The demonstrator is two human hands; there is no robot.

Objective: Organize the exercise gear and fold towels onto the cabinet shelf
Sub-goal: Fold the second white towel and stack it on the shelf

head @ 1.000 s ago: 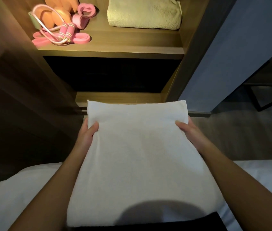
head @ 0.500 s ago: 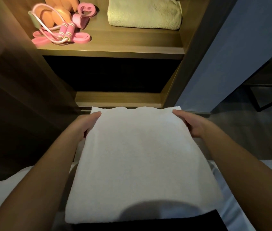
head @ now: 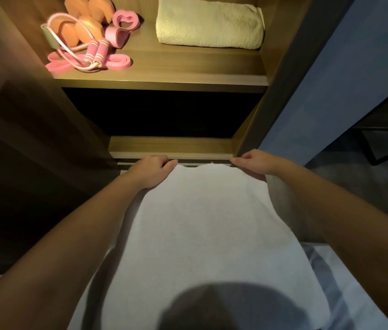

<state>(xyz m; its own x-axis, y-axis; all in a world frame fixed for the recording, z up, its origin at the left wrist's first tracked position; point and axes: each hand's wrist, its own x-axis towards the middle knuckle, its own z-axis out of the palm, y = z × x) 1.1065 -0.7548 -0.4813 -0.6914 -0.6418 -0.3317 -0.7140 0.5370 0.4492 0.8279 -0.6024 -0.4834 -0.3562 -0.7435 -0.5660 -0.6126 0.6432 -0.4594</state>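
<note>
— Left hand (head: 151, 171)?
— Its fingers (head: 167, 163) curl over the white towel (head: 202, 222) at the far left corner.
— How does the towel lie?
— Over the bed (head: 345, 282), long axis pointing at the cabinet (head: 171, 145).
— Right hand (head: 253, 163)?
— It pinches the far right corner. Neither hand is nearer.

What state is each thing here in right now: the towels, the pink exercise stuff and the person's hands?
white towel: held out flat by its two far corners, not yet on the shelf.
left hand: grips the white towel's far left corner.
right hand: pinches its far right corner.
green towel: folded, lying on the shelf's right side.
jump rope: coiled, lying on the shelf's left side.
dumbbells: resting behind the rope.
</note>
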